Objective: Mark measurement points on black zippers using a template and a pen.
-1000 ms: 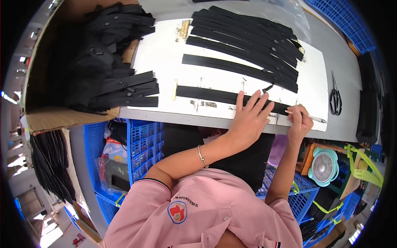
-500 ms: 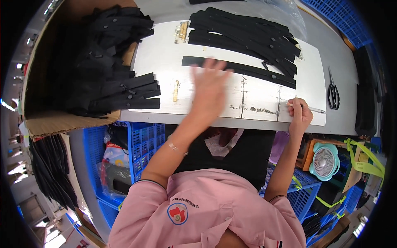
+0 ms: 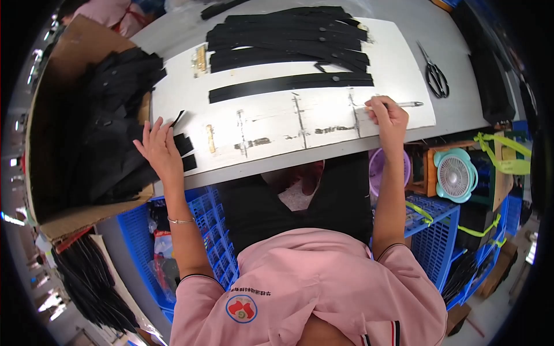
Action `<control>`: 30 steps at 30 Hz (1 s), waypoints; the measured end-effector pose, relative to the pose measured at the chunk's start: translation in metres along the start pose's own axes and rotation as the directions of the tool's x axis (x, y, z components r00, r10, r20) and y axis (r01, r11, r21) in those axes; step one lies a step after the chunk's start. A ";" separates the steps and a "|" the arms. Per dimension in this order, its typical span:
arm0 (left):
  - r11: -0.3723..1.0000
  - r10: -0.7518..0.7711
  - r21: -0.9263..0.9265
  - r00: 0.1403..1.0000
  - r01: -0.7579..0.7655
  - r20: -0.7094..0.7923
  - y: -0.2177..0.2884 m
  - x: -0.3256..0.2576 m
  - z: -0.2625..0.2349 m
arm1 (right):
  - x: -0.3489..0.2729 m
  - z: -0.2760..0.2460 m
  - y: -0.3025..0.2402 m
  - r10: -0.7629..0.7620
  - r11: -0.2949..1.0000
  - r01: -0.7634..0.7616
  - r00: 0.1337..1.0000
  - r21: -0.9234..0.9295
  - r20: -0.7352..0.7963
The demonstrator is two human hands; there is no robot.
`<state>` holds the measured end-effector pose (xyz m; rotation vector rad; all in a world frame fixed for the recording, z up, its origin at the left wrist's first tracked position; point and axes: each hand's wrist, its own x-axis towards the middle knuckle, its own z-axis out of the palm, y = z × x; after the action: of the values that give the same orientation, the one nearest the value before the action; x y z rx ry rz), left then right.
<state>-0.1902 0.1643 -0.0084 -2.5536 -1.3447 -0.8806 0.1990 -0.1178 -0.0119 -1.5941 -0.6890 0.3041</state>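
Note:
My left hand [image 3: 161, 149] lies over the pile of black fabric strips [image 3: 109, 130] at the mouth of the cardboard box, its fingers outstretched and apart. One narrow strip end [image 3: 179, 119] sticks up beside its fingertips. My right hand [image 3: 390, 118] is closed around a pen [image 3: 413, 104], which points to the right just above the white board [image 3: 265, 118]. A single black strip [image 3: 288, 86] with a small round stud lies lengthwise on the board, touched by neither hand. Beyond it sits a stack of similar strips [image 3: 283, 36]. Dark lines and smudges mark the board's near part.
The open cardboard box [image 3: 86, 222] stands at the table's left. Black-handled scissors [image 3: 437, 81] lie to the right of the board. Below the table are blue plastic crates [image 3: 430, 248], a purple basin [image 3: 375, 173] and a teal fan [image 3: 455, 176]. Another person's pink garment [image 3: 112, 14] shows at far left.
My left hand has moved left from the single strip on the board to the pile at the box. The right hand keeps the pen. The whole view has shifted.

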 end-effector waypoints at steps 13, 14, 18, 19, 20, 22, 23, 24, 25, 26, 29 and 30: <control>0.658 0.380 -0.745 0.902 -0.108 0.204 0.242 0.003 0.030 | -0.045 0.033 -0.016 -0.556 0.673 0.514 0.826 -0.532 0.095; 0.630 0.408 -0.766 0.893 -0.126 0.189 0.248 0.002 0.031 | -0.054 0.035 -0.013 -0.512 0.659 0.505 0.844 -0.558 0.160; 0.627 0.359 -0.767 0.924 -0.133 0.133 0.248 -0.013 0.030 | -0.061 0.024 -0.013 -0.502 0.594 0.471 0.850 -0.652 0.157; 0.633 0.356 -0.763 0.925 -0.130 0.137 0.242 -0.016 0.028 | -0.060 0.014 -0.010 -0.500 0.598 0.473 0.851 -0.647 0.159; 0.697 0.332 -0.700 0.935 -0.156 0.122 0.234 -0.020 0.024 | -0.058 0.005 -0.006 -0.498 0.575 0.432 0.859 -0.695 0.122; 0.764 0.300 -0.622 0.948 -0.172 0.107 0.217 -0.028 0.017 | -0.055 -0.012 0.001 -0.497 0.554 0.398 0.863 -0.731 0.094; 0.793 0.312 -0.585 0.939 -0.172 0.146 0.207 -0.034 0.015 | -0.053 -0.019 0.004 -0.488 0.573 0.379 0.870 -0.727 0.069; 0.819 0.320 -0.547 0.929 -0.173 0.186 0.198 -0.039 0.011 | -0.051 -0.023 0.007 -0.478 0.591 0.360 0.877 -0.722 0.045; 0.829 0.306 -0.536 0.933 -0.163 0.189 0.192 -0.043 0.007 | -0.052 -0.023 0.009 -0.479 0.596 0.372 0.876 -0.711 0.057; 0.848 0.287 -0.510 0.934 -0.145 0.212 0.186 -0.048 0.003 | -0.054 -0.022 0.012 -0.468 0.609 0.355 0.883 -0.709 0.040; 0.900 0.215 -0.427 0.944 -0.092 0.250 0.167 -0.058 -0.009 | -0.054 -0.018 0.015 -0.478 0.605 0.368 0.877 -0.706 0.047; 0.922 0.180 -0.381 0.948 -0.069 0.264 0.161 -0.061 -0.013 | -0.055 -0.017 0.016 -0.479 0.604 0.359 0.877 -0.712 0.035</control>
<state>-0.0954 0.0202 -0.0065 -3.1287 -1.1508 -0.8174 0.1698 -0.1637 -0.0352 -2.0705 -1.1154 -0.5171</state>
